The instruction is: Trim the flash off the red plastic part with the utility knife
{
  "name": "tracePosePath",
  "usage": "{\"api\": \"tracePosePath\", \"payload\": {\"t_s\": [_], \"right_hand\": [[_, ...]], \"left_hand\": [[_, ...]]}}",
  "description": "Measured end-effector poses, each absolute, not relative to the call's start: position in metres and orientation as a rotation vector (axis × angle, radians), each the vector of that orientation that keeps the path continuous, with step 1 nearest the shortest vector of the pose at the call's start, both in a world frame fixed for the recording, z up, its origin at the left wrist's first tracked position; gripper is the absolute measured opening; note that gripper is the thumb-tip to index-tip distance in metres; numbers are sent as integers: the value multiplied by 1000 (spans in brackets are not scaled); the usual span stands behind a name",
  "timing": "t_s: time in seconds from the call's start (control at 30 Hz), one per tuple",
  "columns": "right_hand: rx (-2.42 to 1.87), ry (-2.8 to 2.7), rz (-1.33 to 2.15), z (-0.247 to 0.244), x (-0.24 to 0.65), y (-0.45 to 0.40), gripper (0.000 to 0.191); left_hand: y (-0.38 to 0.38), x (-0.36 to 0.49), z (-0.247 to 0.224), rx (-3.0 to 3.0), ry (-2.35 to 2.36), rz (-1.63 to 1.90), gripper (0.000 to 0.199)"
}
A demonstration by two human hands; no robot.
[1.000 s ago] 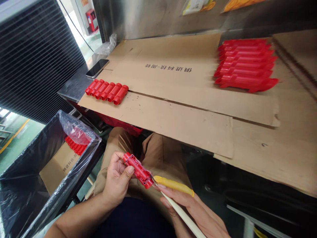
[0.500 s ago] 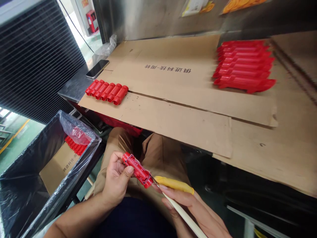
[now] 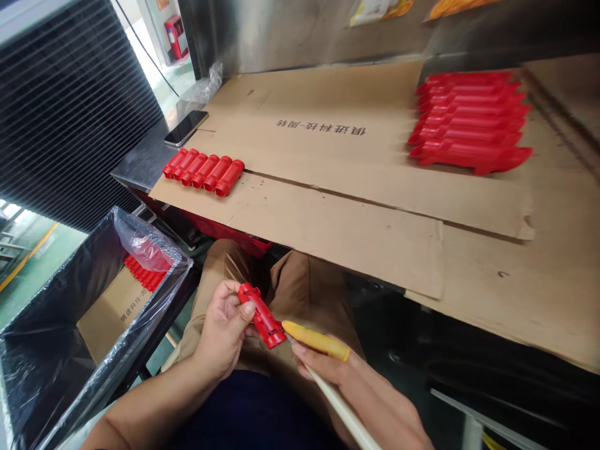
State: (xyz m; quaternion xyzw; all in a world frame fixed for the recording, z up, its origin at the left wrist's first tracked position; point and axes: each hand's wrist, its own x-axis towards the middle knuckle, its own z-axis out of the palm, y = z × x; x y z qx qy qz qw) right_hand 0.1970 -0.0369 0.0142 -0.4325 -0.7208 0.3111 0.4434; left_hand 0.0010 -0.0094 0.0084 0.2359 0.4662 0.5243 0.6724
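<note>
Hands at six o'clock: left hand (image 3: 222,331) gripped a red plastic moulding (image 3: 262,317) steady for the yellow-handled knife (image 3: 316,340) pinched in right hand (image 3: 360,394)

Plastic tubes (image 3: 204,174) lie on cardboard (image 3: 328,212), a phone (image 3: 186,128) behind them, a lined bin (image 3: 51,369) to their left.

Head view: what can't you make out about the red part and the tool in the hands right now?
Head view: the end of the red moulded part inside the left hand is hidden by its fingers.
Head view: the tip of the yellow-gripped tool is too small to identify.
Head view: the tool's pale handle end, past the right hand, is cut off by the bottom edge.
</note>
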Motion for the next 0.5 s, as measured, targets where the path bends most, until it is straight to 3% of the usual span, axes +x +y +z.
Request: {"api": "tracePosePath", "payload": {"t_s": [0.17,0.4,0.5], "right_hand": [[-1178,-1398,1192,21,198,-23,7],[-968,-867,1747,24,187,-28,24],[-907,-1059,1764,30,191,-47,41]], "left_hand": [[-10,-1,3,764,1039,1289,41],[-17,4,6,1010,1037,1337,25],[-17,5,4,892,966,1327,25]]}}
